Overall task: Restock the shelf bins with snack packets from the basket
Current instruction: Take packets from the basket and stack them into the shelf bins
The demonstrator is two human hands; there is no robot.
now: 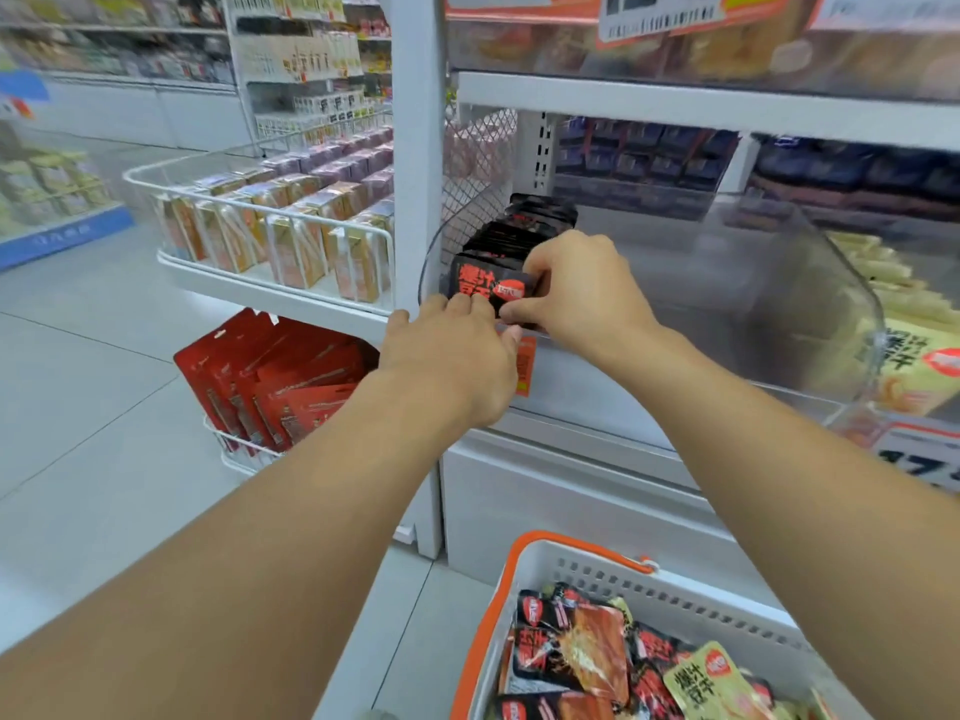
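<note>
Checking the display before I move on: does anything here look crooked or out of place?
Mostly tidy. The red packs in the low wire rack lean unevenly. The black packets stand in a neat row.

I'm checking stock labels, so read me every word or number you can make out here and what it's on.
"爆汁": yellow packet in the basket.
"爆汁": front black packet in the clear bin; smaller print blurred.
"12": partly cropped, price card on the upper shelf.
"17": partly cropped, price tag at right.
Orange shelf tag and far shelves: unreadable.
</note>
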